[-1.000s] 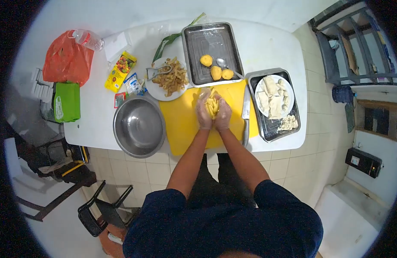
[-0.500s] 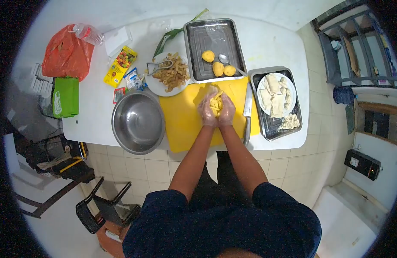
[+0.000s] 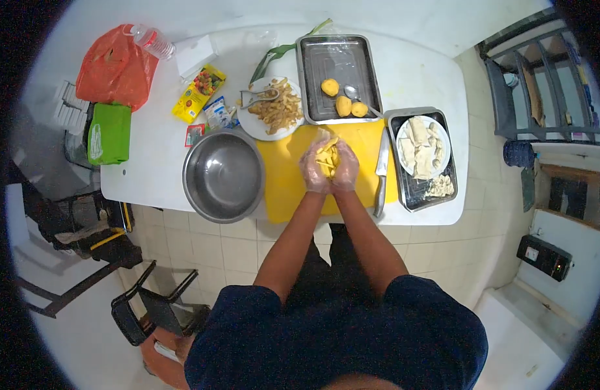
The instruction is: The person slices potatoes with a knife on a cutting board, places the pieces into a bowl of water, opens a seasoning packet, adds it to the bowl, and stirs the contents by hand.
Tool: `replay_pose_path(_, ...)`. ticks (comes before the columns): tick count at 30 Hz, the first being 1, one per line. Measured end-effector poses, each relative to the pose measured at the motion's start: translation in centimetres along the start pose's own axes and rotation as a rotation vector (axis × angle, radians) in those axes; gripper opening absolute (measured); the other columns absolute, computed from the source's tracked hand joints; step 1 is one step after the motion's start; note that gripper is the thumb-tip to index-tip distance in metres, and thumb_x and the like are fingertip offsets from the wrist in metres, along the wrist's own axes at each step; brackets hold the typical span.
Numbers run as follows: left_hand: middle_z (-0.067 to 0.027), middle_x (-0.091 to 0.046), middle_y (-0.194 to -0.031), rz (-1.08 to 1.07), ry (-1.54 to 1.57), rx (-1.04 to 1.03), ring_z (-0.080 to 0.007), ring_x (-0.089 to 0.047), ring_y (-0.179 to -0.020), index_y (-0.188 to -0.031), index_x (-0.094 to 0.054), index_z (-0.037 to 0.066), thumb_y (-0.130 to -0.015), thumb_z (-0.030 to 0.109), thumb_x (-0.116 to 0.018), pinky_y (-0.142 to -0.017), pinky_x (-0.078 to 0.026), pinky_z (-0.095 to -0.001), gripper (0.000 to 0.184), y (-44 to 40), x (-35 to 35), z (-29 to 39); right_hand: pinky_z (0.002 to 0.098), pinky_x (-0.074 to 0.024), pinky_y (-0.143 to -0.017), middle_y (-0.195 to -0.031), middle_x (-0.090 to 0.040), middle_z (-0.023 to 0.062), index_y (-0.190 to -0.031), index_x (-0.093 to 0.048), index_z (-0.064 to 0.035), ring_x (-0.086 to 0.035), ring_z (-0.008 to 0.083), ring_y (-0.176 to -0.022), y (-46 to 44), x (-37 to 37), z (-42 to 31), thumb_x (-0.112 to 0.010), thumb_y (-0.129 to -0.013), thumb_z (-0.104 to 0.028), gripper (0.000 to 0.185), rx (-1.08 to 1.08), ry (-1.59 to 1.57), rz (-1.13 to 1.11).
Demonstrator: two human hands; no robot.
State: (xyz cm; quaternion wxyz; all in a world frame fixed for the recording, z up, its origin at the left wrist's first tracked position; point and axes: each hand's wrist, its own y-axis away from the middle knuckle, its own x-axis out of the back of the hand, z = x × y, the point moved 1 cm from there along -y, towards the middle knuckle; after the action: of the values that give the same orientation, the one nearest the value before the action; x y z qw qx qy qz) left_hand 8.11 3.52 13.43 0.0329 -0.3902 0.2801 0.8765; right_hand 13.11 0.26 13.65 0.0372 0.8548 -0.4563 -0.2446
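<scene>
Cut yellow strips point(image 3: 326, 158) sit heaped btwn my L hand point(image 3: 311, 169) & R hand point(image 3: 346, 169), over the yellow cutting board point(image 3: 287, 192); my fingers point(image 3: 308, 157) curl in from both sides, gripping the heap; clear plastic gloves point(image 3: 343, 184) look thin, wrinkled; strips slim; farther out, round steel bowl point(image 3: 224, 175), smooth, at L; white plate point(image 3: 259, 132) w/ curly brown peelings point(image 3: 283, 110) + metal peeler point(image 3: 259, 95); dark tray point(image 3: 335, 60) w/ 3 peeled potatoes point(image 3: 343, 106) & spoon point(image 3: 351, 93); R, long knife point(image 3: 382, 162), then 2nd tray point(image 3: 413, 192) w/ 2nd plate point(image 3: 447, 159) of pale flat slabs point(image 3: 422, 153), crumbly bits point(image 3: 440, 187) beside it.
</scene>
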Motion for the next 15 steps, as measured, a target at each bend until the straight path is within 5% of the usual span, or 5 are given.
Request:
replay_pose_path(9,-0.0151,-0.063,-0.11,0.02,0.174,-0.106,-0.0247,-0.062,-0.099,-0.107,-0.061,-0.006,-0.097,0.028,-0.045,-0.092,-0.048,-0.0356,0.039,-0.1,2.8,7.4,0.0286,-0.0502,-0.079,-0.099,-0.062,0.0087,-0.11,-0.058,0.0045,-0.06,0.0149,-0.089,2.6,-7.4,1.8,-0.048,-0.097,-0.018,0.028,-0.192,-0.057,-0.118)
replay_pose_path(15,-0.0128,-0.062,-0.111,0.141,0.148,-0.107,-0.0238,-0.062,-0.098,-0.114,-0.057,-0.003,-0.099,0.035,-0.041,-0.09,-0.048,-0.0348,0.044,-0.9,7.5,14.2,0.029,-0.049,-0.078,-0.097,-0.062,0.0094,-0.105,-0.059,0.0032,-0.059,0.0154,-0.086,6.1,-14.1,4.5,-0.048,-0.096,-0.021,0.028,-0.072,0.227,-0.274)
